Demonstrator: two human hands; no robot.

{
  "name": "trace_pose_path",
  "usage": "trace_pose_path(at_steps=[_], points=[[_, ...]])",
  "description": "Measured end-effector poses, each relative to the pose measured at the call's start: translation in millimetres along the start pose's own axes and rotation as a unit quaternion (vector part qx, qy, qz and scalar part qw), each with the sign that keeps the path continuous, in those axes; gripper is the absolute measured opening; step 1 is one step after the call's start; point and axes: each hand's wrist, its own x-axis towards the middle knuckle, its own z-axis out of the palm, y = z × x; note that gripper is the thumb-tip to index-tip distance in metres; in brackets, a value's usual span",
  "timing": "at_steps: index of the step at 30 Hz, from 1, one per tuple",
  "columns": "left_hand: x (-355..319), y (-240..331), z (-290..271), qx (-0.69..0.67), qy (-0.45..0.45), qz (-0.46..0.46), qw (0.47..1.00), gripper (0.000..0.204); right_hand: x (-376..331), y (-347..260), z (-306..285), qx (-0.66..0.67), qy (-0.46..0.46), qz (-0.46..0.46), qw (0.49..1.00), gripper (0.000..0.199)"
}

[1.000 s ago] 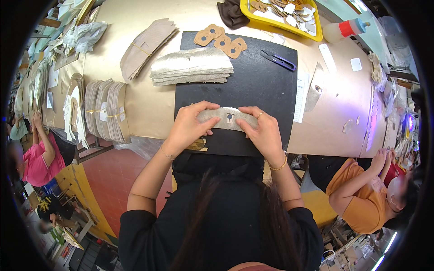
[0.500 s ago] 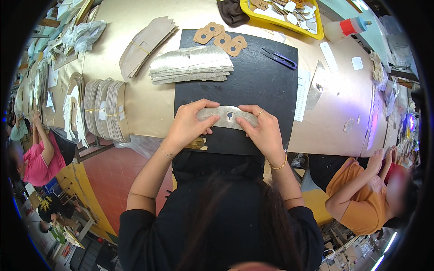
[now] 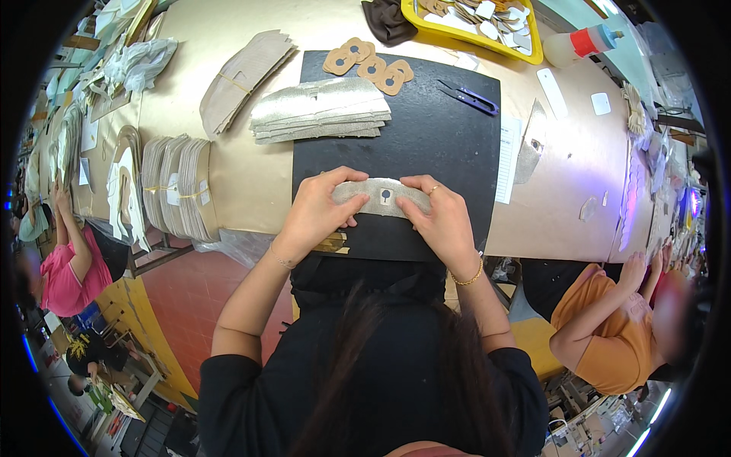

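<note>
A curved, silvery-beige fabric piece (image 3: 375, 199) lies over the near part of the black mat (image 3: 449, 156). Set into its middle is a small patch with a dark keyhole-shaped opening. My left hand (image 3: 321, 204) grips the left end, thumb on top and fingers along the far edge. At the right end my right hand (image 3: 440, 213) pinches the piece the same way. Beyond my hands sits a stack of similar silvery pieces (image 3: 320, 114). Several tan patches with keyhole cut-outs (image 3: 371, 67) lie at the mat's far edge, and purple thread snips (image 3: 474, 99) rest to their right.
A yellow tray (image 3: 542, 47) of tan and white pieces stands at the far right, beside a bottle with a red band (image 3: 572, 47). Left of the mat are banded stacks of beige pieces (image 3: 177, 183). People sit on both sides, one in an orange shirt (image 3: 590, 327).
Both hands keep their hold on the fabric piece, with hardly any movement. The whole view has shifted very slightly.
</note>
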Motion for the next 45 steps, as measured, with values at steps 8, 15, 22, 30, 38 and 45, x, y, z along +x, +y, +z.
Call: trace_pose_path(at_steps=[8,15,22,30,38,45], points=[[0.6,1.4,1.3,0.019,0.004,-0.003,1.000,0.029,0.8,-3.5,-0.9,-0.001,-0.005,0.015,1.000,0.025],[-4.5,6.0,5.6,0.266,0.049,0.099,0.958,0.032,2.4,-2.3,0.4,-0.061,0.020,-0.041,0.997,0.026],[-9.7,-8.4,9.4,0.461,0.085,0.402,0.787,0.033,-1.7,-13.0,-2.8,-0.178,0.022,-0.058,0.982,0.025],[-15.7,-24.8,10.7,0.483,0.029,0.441,0.756,0.037,-2.5,-6.1,0.6,-0.242,0.041,-0.179,0.953,0.033],[-22.3,-1.0,18.1,0.504,0.006,0.375,0.778,0.034,-3.7,-8.8,-6.6,-0.262,-0.010,-0.172,0.950,0.038],[3.2,27.3,-39.1,0.287,-0.013,0.283,0.915,0.031,6.2,-20.5,-14.1,-0.211,-0.026,-0.085,0.973,0.018]])
